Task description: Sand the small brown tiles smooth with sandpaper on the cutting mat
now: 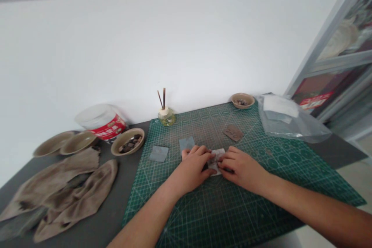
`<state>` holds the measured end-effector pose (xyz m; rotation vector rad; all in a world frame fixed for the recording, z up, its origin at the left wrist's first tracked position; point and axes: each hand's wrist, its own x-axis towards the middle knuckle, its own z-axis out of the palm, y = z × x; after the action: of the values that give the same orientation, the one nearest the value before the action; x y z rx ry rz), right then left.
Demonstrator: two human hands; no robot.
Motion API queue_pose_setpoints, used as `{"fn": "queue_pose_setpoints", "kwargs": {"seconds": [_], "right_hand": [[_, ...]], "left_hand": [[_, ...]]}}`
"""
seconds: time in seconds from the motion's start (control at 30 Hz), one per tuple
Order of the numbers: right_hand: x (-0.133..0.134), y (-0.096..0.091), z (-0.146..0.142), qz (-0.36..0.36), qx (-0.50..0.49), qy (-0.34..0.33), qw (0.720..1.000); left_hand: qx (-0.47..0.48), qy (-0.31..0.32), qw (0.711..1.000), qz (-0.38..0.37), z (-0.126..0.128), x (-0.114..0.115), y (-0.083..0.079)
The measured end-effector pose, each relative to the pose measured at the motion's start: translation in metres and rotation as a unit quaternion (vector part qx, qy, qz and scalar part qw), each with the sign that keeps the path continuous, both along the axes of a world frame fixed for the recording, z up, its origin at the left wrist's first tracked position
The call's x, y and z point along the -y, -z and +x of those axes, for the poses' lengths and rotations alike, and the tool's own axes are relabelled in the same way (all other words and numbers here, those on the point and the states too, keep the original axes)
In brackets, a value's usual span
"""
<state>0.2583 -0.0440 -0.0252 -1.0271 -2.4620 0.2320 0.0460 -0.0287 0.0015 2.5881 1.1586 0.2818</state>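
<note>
A small whitish sheet with faint markings [215, 159] lies on the green cutting mat [250, 205] between my hands. My left hand [195, 166] is curled at its left side, fingertips and thumb on the sheet. From the right, my right hand [236, 166] grips the sheet's other edge with bent fingers. Whether something small lies under the fingertips is hidden. Just beyond my left hand is a thin grey square [186, 144], and a second grey square [159, 154] lies further left. A brown piece with printed marks [233, 132] rests behind my right hand.
At left are a bowl of small stones [128, 142], two stacked-looking bowls [79, 142], a plastic tub [106, 124] and a crumpled brown cloth [78, 205]. Along the wall stand a reed diffuser [166, 116] and another stone bowl [242, 101]. A clear plastic bag [290, 120] lies right.
</note>
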Motion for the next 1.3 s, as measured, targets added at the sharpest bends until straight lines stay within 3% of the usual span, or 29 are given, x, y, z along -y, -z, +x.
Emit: {"fn": "queue_pose_setpoints", "kwargs": {"seconds": [0.13, 0.33, 0.5, 0.67, 0.8, 0.93, 1.0, 1.17, 1.3], "right_hand": [[-0.004, 0.0, 0.001, 0.005, -0.009, 0.025, 1.0], [-0.006, 0.004, 0.005, -0.025, -0.024, -0.03, 0.999], [-0.006, 0.0, 0.001, -0.031, -0.032, 0.018, 0.999], [-0.003, -0.015, -0.012, -0.125, -0.148, 0.118, 0.974], [-0.003, -0.022, -0.016, -0.186, -0.204, 0.128, 0.953], [0.002, -0.016, -0.007, -0.1, -0.102, 0.139, 0.98], [0.004, -0.011, -0.001, -0.094, -0.039, 0.122, 0.987], [-0.006, -0.012, -0.001, -0.133, 0.024, 0.116, 0.984], [-0.016, -0.026, -0.008, -0.227, 0.009, 0.105, 0.968]], "left_hand": [[0.001, 0.002, 1.0, 0.005, 0.0, 0.0, 0.0], [0.003, -0.002, 1.0, 0.005, 0.001, 0.0, 0.0], [0.036, -0.003, 0.999, -0.013, 0.0, -0.001, -0.006], [0.099, 0.024, 0.995, -0.009, -0.006, -0.001, -0.016], [0.136, 0.008, 0.99, 0.017, -0.015, -0.004, -0.017], [0.184, -0.067, 0.979, 0.065, -0.027, -0.015, -0.013], [0.189, -0.103, 0.973, 0.083, -0.034, -0.021, -0.011], [0.2, -0.135, 0.964, 0.108, -0.045, -0.031, -0.007], [0.214, -0.153, 0.958, 0.118, -0.05, -0.034, -0.006]]}}
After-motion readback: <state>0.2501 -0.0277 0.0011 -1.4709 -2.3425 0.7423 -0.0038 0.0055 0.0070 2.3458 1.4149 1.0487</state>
